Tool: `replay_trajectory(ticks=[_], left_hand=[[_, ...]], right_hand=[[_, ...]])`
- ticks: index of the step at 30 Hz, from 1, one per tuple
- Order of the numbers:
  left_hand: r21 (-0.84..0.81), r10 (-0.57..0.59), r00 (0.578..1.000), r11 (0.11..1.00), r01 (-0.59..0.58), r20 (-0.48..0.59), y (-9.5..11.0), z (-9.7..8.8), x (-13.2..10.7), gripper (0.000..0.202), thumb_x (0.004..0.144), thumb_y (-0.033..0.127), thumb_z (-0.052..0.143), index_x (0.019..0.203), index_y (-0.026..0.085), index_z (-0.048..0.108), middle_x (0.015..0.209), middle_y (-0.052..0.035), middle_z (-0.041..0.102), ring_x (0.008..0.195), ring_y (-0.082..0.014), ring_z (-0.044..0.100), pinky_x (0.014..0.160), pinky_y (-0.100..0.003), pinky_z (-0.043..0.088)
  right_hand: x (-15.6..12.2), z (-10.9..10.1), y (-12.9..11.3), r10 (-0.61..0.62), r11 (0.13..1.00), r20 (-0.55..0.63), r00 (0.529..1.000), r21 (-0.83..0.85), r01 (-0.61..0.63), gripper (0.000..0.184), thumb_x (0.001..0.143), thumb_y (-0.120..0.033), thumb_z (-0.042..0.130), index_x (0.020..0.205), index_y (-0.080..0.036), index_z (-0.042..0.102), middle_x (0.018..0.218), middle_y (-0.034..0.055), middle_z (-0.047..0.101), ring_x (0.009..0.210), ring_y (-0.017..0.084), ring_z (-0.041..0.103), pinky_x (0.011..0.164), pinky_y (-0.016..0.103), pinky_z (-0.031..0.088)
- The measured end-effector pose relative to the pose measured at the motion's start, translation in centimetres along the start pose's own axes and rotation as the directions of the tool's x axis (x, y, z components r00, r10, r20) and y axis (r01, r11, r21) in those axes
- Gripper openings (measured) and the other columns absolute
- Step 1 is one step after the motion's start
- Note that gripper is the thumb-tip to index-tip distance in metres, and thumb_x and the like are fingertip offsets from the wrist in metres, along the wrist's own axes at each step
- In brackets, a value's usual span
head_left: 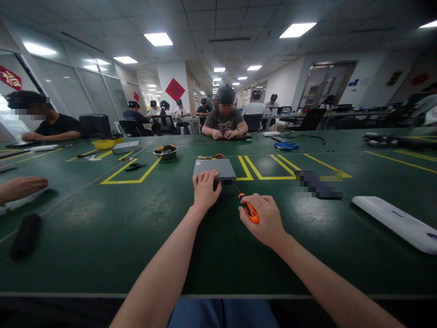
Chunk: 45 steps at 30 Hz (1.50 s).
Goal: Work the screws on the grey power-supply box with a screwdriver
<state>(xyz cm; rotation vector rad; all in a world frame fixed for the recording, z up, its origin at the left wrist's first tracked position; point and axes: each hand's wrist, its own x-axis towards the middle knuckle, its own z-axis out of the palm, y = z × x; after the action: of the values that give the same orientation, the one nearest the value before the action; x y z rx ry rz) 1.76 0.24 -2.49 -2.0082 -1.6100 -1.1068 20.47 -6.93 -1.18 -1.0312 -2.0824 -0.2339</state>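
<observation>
A grey metal box [218,169] with coloured wires at its far end lies on the green table [102,228] in front of me. My left hand [205,187] rests on its near left corner, fingers curled over the edge. My right hand [264,219] is closed round an orange-handled screwdriver [250,211]. The screwdriver's thin shaft points up and left to the box's near right corner.
A white flat device [396,222] lies at the right, a black object [25,234] at the left. Another person's hand [22,187] reaches in from the left edge. A metal bowl [165,151], a yellow tray [105,143] and seated people sit beyond.
</observation>
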Motion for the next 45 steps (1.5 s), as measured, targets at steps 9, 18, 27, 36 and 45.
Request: replay_trajectory(ticks=[9, 18, 27, 36, 45], left_hand=[[0.009, -0.007, 1.0, 1.0, 0.007, 0.013, 0.1, 0.0, 0.0, 0.03, 0.08, 0.027, 0.05, 0.11, 0.026, 0.052, 0.121, -0.0027, 0.056, 0.113, -0.0228, 0.044, 0.098, -0.041, 0.026], [0.008, 0.0, 1.0, 1.0, 0.0, 0.003, 0.0, 0.0, 0.0, 0.029, 0.08, 0.028, 0.05, 0.109, 0.026, 0.052, 0.12, -0.0025, 0.056, 0.113, -0.0225, 0.044, 0.098, -0.04, 0.027], [0.002, 0.002, 1.0, 1.0, -0.002, 0.005, 0.0, -0.1, 0.0, 0.029, 0.08, 0.027, 0.05, 0.11, 0.026, 0.052, 0.12, -0.002, 0.056, 0.113, -0.0219, 0.044, 0.098, -0.039, 0.026], [0.007, 0.007, 1.0, 1.0, -0.007, -0.01, 0.0, 0.1, 0.0, 0.029, 0.08, 0.028, 0.051, 0.109, 0.025, 0.052, 0.119, -0.0016, 0.057, 0.112, -0.0221, 0.044, 0.098, -0.039, 0.026], [-0.001, 0.008, 1.0, 1.0, -0.008, -0.017, 0.0, 0.1, 0.0, 0.029, 0.079, 0.027, 0.052, 0.108, 0.026, 0.052, 0.119, -0.0012, 0.057, 0.112, -0.022, 0.044, 0.098, -0.039, 0.025]], right_hand=[[-0.1, 0.2, 0.1, -0.028, 0.998, -0.009, 1.0, -0.055, 0.027, 0.011, 0.076, -0.023, 0.05, 0.086, -0.02, 0.053, 0.078, 0.0026, 0.058, 0.071, 0.018, 0.054, 0.075, 0.034, 0.035], [-0.2, 0.2, 0.0, -0.024, 1.0, -0.084, 0.996, -0.008, 0.024, 0.013, 0.083, -0.028, 0.047, 0.091, -0.019, 0.051, 0.072, 0.0011, 0.064, 0.058, 0.015, 0.055, 0.073, 0.034, 0.036], [-0.1, 0.9, -0.7, -0.155, 0.988, 0.018, 0.988, 0.002, 0.155, 0.014, 0.084, -0.025, 0.047, 0.095, -0.017, 0.052, 0.08, 0.003, 0.064, 0.063, 0.014, 0.057, 0.076, 0.034, 0.036], [0.1, 1.3, -0.7, -0.141, 0.99, 0.042, 0.989, -0.016, 0.142, 0.016, 0.084, -0.024, 0.047, 0.096, -0.016, 0.053, 0.082, 0.0037, 0.064, 0.067, 0.015, 0.056, 0.075, 0.032, 0.034], [0.0, 1.7, -0.7, -0.169, 0.984, 0.037, 0.985, -0.05, 0.171, 0.014, 0.083, -0.023, 0.048, 0.094, -0.016, 0.054, 0.077, 0.0032, 0.058, 0.067, 0.015, 0.052, 0.074, 0.031, 0.034]])
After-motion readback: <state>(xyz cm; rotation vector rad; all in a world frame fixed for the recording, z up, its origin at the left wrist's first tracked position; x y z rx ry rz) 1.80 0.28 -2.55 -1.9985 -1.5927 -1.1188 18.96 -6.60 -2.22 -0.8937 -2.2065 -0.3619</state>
